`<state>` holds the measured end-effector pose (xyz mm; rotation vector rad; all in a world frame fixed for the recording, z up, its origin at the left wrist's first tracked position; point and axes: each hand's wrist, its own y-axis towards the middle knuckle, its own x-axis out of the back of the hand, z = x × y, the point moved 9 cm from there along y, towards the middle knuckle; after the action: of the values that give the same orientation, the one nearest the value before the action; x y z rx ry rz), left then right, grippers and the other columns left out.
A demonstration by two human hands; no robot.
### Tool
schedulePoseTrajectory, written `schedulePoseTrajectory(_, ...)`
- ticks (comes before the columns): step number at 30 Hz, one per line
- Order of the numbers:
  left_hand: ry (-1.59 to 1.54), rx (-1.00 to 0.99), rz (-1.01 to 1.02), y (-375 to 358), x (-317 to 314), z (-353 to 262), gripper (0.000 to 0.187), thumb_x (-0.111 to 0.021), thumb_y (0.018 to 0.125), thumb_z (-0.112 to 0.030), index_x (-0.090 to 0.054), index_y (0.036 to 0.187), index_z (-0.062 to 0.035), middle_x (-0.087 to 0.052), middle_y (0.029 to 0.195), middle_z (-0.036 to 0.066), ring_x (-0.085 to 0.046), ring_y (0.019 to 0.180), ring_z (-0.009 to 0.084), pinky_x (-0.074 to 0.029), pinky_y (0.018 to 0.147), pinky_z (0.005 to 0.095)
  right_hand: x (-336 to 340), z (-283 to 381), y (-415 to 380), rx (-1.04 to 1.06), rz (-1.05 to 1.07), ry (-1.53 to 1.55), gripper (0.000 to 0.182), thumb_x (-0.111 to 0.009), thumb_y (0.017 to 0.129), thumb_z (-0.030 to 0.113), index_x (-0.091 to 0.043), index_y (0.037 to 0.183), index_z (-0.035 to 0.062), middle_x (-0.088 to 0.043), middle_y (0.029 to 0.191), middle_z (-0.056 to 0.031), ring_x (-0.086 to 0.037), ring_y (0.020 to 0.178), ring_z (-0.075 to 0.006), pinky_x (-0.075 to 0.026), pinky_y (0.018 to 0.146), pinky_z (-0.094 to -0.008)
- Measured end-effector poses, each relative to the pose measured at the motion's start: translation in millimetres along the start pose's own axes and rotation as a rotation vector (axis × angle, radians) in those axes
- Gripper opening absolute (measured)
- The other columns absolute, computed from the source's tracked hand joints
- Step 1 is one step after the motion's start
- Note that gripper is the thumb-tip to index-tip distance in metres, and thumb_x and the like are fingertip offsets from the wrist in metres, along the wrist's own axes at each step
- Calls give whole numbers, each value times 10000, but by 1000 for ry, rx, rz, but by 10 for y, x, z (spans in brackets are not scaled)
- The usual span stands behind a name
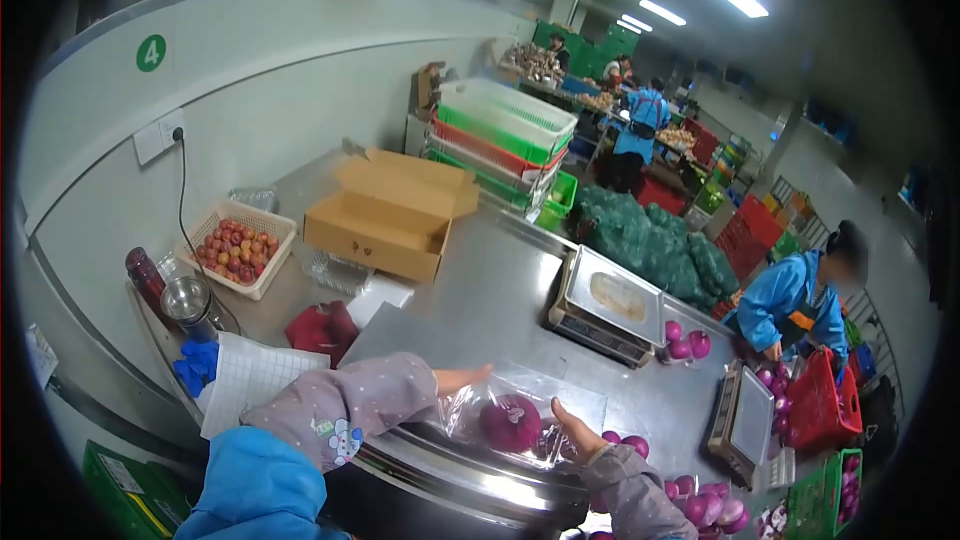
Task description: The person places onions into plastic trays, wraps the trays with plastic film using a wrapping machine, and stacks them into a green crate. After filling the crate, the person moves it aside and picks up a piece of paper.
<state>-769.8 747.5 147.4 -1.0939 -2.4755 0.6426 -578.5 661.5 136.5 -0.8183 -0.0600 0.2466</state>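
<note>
A clear plastic bag [458,416] with a large purple onion [511,423] in it lies at the front edge of the metal table [480,290]. My left hand [462,380] is at the bag's upper left side, fingers stretched out and partly behind the film. On the bag's right side is my right hand [577,432], thumb raised and fingers apart, its lower part hidden by the sleeve and film. More purple onions [634,445] lie just right of my right hand.
Scales [612,302] stand mid-table and at right [742,420]. An open cardboard box [375,230] and a fruit basket [240,245] are at left. A co-worker [795,300] handles a red crate [822,400]. Loose onions [710,508] lie at lower right.
</note>
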Motion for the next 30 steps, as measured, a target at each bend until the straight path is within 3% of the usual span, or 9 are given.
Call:
schedulePoseTrajectory(8, -57, 320, 204, -1055, -925, 1033, 887, -203, 746, -778, -385, 1308, -116, -575, 1087, 185, -612, 854, 233, -475, 660, 351, -475, -1393, -476, 1, -7, -276, 749, -302, 864, 606, -372, 1281, -11, -461, 1237, -166, -457, 1098, -238, -378, 911, -363)
schedulePoseTrajectory(10, 64, 323, 261, -1051, -1126, 1537, 915, -206, 750, -774, -504, 1197, -33, -626, 940, 179, -616, 807, 220, -469, 631, 342, -1031, -1385, -866, 84, 73, 91, 559, -367, 860, 579, -527, 1086, 94, -568, 845, -19, -495, 683, -112, -421, 606, -274)
schedulePoseTrajectory(14, 161, 445, 192, -1156, -1215, 1839, 798, -252, 809, -696, -650, 869, -7, -657, 728, 121, -623, 768, 235, -452, 708, 331, -1094, -2005, -722, -258, 24, 68, 647, -416, 850, 558, -453, 1200, 15, -506, 1119, -90, -489, 993, -185, -406, 840, -307)
schedulePoseTrajectory(16, 318, 216, 64, -1065, -1133, 1885, 877, -318, 710, -786, -669, 786, 15, -619, 654, 155, -609, 678, 253, -468, 594, 310, -694, -2202, -303, 185, -97, -348, 648, -407, 864, 543, -533, 1106, -44, -566, 1052, -171, -539, 930, -237, -442, 775, -330)
schedulePoseTrajectory(17, 397, 278, 48, -1196, -1063, 1873, 870, -351, 671, -805, -663, 709, 6, -622, 673, 155, -606, 681, 279, -470, 631, 296, -665, -2048, -521, -77, -100, -545, 517, -500, 849, 479, -633, 840, -21, -616, 783, -101, -562, 724, -192, -450, 639, -328)
schedulePoseTrajectory(20, 316, -8, -33, -1628, -886, 1489, 544, -678, 669, -550, -646, 675, -7, -614, 636, 71, -584, 613, 153, -459, 612, 282, -684, -1862, -792, 141, -203, -152, 307, -597, 834, 317, -633, 720, 35, -578, 643, -7, -503, 587, -72, -389, 502, -233)
schedulePoseTrajectory(22, 83, 13, -171, -1813, -765, 1515, 306, -733, 717, -297, -620, 629, -27, -606, 635, 14, -524, 585, 67, -443, 586, 246, -662, -1992, -853, 167, -196, -73, 331, -527, 877, 299, -554, 1037, 10, -599, 981, -108, -542, 892, -128, -415, 766, -246)
schedulePoseTrajectory(24, -291, -144, -281, -1761, -792, 1789, 153, -660, 783, -139, -616, 704, -15, -605, 726, 33, -536, 710, 65, -434, 632, 213, -658, -1884, -1006, 272, -424, 207, 166, -565, 858, 237, -591, 787, 88, -468, 602, 58, -415, 518, -33, -294, 424, -209)
schedulePoseTrajectory(30, -769, -118, -652, -2004, -988, 1835, 184, -552, 862, -124, -496, 708, -42, -496, 642, -14, -435, 585, 37, -342, 508, 204, -940, -1930, -1200, 207, -464, 773, 195, -520, 886, 301, -480, 802, 130, -387, 601, 51, -348, 473, -35, -250, 386, -176)
